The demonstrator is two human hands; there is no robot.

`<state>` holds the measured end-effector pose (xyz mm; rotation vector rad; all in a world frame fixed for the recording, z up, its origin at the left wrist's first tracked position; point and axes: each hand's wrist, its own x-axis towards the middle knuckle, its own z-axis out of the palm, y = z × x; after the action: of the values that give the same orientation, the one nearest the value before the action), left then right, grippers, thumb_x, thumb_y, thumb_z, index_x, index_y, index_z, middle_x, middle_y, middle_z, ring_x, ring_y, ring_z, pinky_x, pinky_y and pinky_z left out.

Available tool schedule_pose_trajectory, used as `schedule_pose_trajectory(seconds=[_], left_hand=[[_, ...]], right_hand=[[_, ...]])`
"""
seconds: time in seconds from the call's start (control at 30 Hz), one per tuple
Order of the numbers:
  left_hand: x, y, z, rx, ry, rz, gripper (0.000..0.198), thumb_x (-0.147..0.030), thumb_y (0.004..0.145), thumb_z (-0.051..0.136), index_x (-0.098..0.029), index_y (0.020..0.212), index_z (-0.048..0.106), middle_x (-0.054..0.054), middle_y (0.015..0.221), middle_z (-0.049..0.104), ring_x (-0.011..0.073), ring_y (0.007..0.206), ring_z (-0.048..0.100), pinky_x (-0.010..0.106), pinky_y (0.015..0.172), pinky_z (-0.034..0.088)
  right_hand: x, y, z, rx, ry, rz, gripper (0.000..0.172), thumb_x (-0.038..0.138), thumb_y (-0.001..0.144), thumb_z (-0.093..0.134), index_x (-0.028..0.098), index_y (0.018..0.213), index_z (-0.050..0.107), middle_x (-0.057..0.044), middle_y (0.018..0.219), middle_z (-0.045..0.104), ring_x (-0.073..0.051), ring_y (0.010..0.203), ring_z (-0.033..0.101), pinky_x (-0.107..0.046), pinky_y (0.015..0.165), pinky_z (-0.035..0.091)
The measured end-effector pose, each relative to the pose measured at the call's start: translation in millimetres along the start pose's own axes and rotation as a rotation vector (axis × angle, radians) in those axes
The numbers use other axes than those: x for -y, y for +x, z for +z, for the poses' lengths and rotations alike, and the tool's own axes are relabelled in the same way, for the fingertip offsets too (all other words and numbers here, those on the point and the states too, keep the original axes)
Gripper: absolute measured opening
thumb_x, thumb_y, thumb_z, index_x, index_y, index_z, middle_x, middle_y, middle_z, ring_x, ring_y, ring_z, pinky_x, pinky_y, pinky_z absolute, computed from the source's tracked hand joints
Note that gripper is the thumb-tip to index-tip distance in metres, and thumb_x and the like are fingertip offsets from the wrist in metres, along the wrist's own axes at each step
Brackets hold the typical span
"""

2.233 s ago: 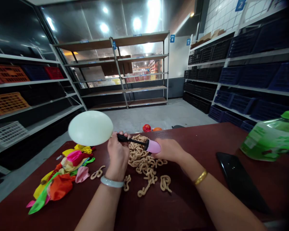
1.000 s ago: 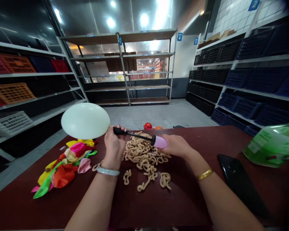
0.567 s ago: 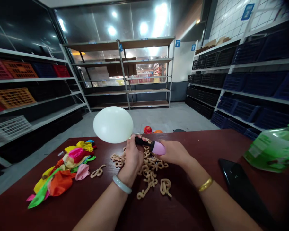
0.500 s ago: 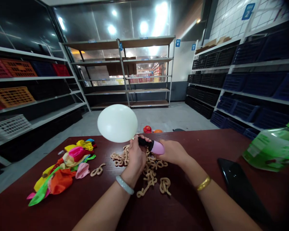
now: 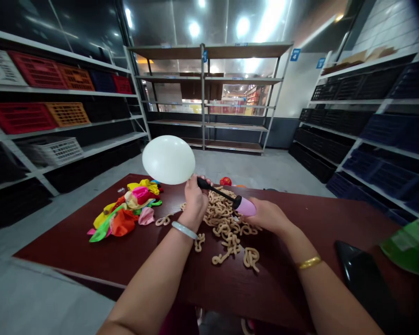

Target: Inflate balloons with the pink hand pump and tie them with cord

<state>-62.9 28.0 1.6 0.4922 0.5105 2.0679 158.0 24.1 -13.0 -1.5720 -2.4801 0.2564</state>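
A white inflated balloon (image 5: 168, 159) sits at the tip of a hand pump, whose barrel (image 5: 246, 206) is pink and whose front end is black. My left hand (image 5: 196, 197) is closed around the balloon's neck and the pump's black tip. The pump's pink barrel is gripped by my right hand (image 5: 268, 215), with the black rod showing between the hands. Beneath them lies a heap of tan, twisted, cord-like pieces (image 5: 223, 207) on the dark red table (image 5: 143, 260). Uninflated balloons (image 5: 124, 222) in several colours lie in a pile to the left.
A black phone (image 5: 358, 265) and a green-filled plastic container (image 5: 410, 244) rest on the table's right side. Racks with crates (image 5: 38, 70) stand left and right, and a metal shelf unit (image 5: 204, 97) is at the back. Round red things (image 5: 225, 181) show beyond the far edge.
The pink barrel has moved away from the black tip, exposing the rod between my hands. The camera view has turned left. The balloon stays at the pump's tip, with no clear change in size.
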Motion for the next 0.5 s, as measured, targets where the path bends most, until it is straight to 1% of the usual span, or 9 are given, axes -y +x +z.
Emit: schedule_pose_trajectory(seconds=[0.1,0.2,0.27,0.33,0.43,0.5], left_hand=[[-13,10,-4.0,-0.033,-0.019,0.013,0.021,-0.025,0.079,0.063,-0.020,0.077,0.043,-0.003,0.065,0.051,0.0120,0.055,0.054,0.027,0.055,0.044],[-13,11,-4.5,-0.029,-0.037,0.021,0.020,-0.024,0.080,0.063,-0.020,0.077,0.044,-0.003,0.065,0.050,0.0123,0.055,0.053,0.026,0.054,0.043],[-8,6,-2.8,0.000,-0.049,0.022,0.018,-0.024,0.081,0.062,-0.020,0.078,0.045,-0.002,0.066,0.050,0.0123,0.056,0.053,0.026,0.054,0.042],[1,-4,0.7,0.033,-0.054,0.010,0.018,-0.026,0.081,0.062,-0.020,0.079,0.045,-0.002,0.066,0.051,0.0121,0.056,0.053,0.026,0.055,0.042],[18,-24,8.1,0.062,-0.033,-0.029,0.020,-0.028,0.081,0.064,-0.020,0.080,0.046,-0.002,0.068,0.052,0.0113,0.057,0.053,0.025,0.057,0.043],[31,-37,12.6,0.081,-0.013,-0.070,0.020,-0.030,0.081,0.063,-0.019,0.078,0.047,-0.002,0.068,0.052,0.0103,0.057,0.053,0.024,0.059,0.044]], right_hand=[[-4,-1,-1,0.013,0.007,-0.004,0.048,0.056,0.072,0.065,0.025,0.109,0.064,-0.007,0.100,0.072,-0.026,0.086,0.066,-0.028,0.061,0.037],[-6,-2,-2,0.011,0.036,-0.024,0.047,0.054,0.071,0.066,0.027,0.110,0.064,-0.005,0.098,0.072,-0.025,0.084,0.066,-0.028,0.060,0.037],[-5,-3,-1,0.003,0.060,-0.048,0.049,0.054,0.071,0.066,0.027,0.112,0.064,-0.005,0.099,0.072,-0.024,0.083,0.066,-0.028,0.060,0.038],[-3,-3,1,0.001,0.070,-0.058,0.049,0.056,0.071,0.065,0.026,0.109,0.065,-0.005,0.097,0.072,-0.024,0.082,0.066,-0.028,0.059,0.038],[3,-3,3,0.002,0.081,-0.049,0.046,0.057,0.070,0.065,0.024,0.102,0.065,-0.006,0.095,0.072,-0.025,0.079,0.066,-0.027,0.057,0.037],[6,-4,3,-0.007,0.108,-0.051,0.047,0.056,0.071,0.065,0.024,0.104,0.065,-0.006,0.095,0.072,-0.024,0.080,0.066,-0.027,0.057,0.037]])
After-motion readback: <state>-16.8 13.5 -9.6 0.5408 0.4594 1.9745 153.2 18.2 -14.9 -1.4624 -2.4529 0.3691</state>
